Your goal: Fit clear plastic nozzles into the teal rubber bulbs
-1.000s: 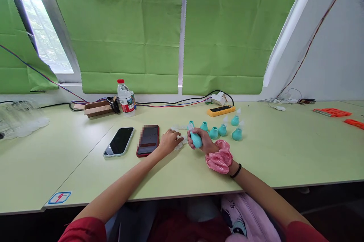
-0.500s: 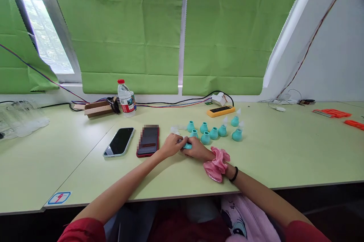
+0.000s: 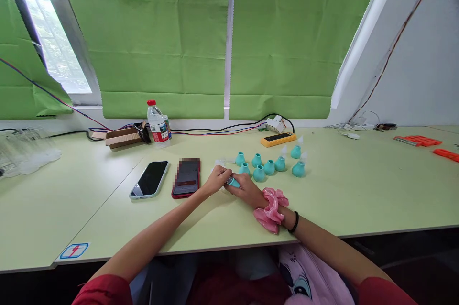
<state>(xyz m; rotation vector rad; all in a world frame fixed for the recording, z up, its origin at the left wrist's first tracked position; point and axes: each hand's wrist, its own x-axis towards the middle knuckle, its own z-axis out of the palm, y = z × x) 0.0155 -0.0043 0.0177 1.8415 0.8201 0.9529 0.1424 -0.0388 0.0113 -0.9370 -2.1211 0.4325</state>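
My right hand point(image 3: 247, 190) is closed around a small teal rubber bulb point(image 3: 234, 182); part of the bulb shows between its fingers. My left hand point(image 3: 217, 179) meets it from the left, its fingertips pinched on a small clear piece at the bulb's end, mostly hidden by the fingers. Just beyond the hands stand several teal bulbs with open necks, one of them a front bulb point(image 3: 259, 173). To their right, a few bulbs carry clear pointed tips, such as the tipped bulb point(image 3: 298, 168). Loose clear plastic tips point(image 3: 219, 163) lie behind my left hand.
Left of my hands lie a red-cased phone point(image 3: 186, 178) and a light-cased phone point(image 3: 149, 179). A water bottle point(image 3: 158, 125), an open cardboard box point(image 3: 124, 138) and a yellow power strip point(image 3: 278, 139) line the back, with cables. Orange tools point(image 3: 418, 140) lie far right.
Both hands have turned slightly, and more of the teal bulb shows between them. The right wrist has shifted a little toward me and left. The bulbs on the table stay put.
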